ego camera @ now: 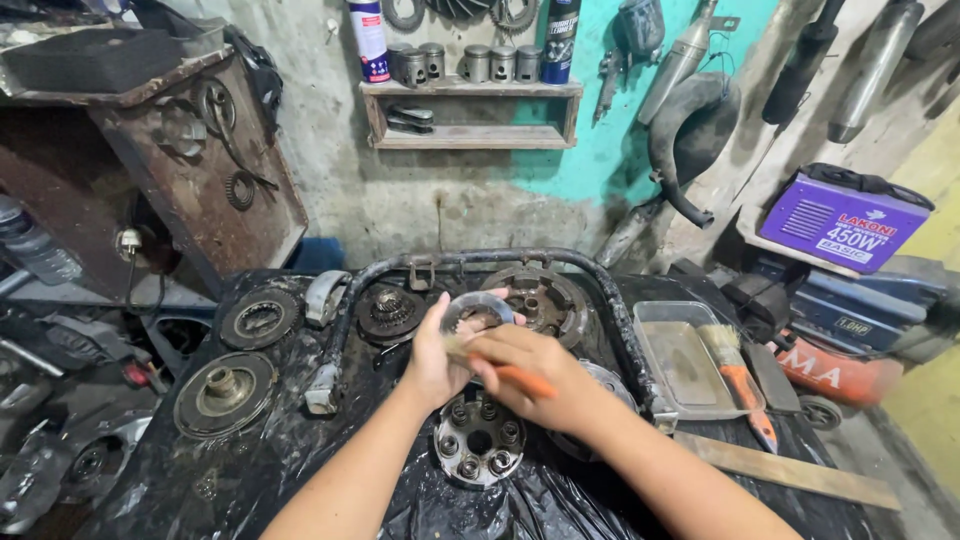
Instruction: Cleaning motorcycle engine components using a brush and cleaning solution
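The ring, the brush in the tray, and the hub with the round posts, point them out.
ring [478, 303], head view, top of its rim.
brush [741, 385], head view, orange handle.
hub [479, 441], head view, by its centre hole.

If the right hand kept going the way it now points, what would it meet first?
The right hand, gripping an orange-handled brush, points left toward the left hand holding a metal ring; it would probably meet that hand first, though depth is unclear.

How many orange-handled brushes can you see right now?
2. One brush is gripped in the right hand, against the metal ring held by the left hand. The other brush lies across the metal tray, right. Others may be hidden.
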